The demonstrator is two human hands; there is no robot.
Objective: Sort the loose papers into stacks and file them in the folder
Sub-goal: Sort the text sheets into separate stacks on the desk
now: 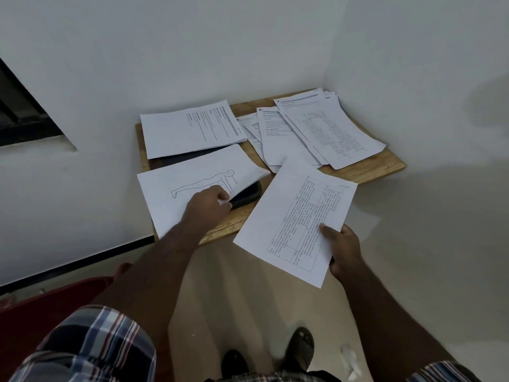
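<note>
A small wooden table point(366, 172) stands in the corner where 2 white walls meet. A dark folder point(245, 197) lies on its left part, mostly covered by paper. Behind the folder sits a neat stack of printed sheets point(190, 129). Over the folder's near side lies a sheet with an outline drawing of a figure point(192, 186), its near edge overhanging the table. To the right of the folder, loose printed pages point(316, 130) are fanned across the table's far right corner.

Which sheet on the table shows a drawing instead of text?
The sheet at the near left, under the left hand: it bears an outline of a figure in a plank pose; the others show text or tables.
</note>
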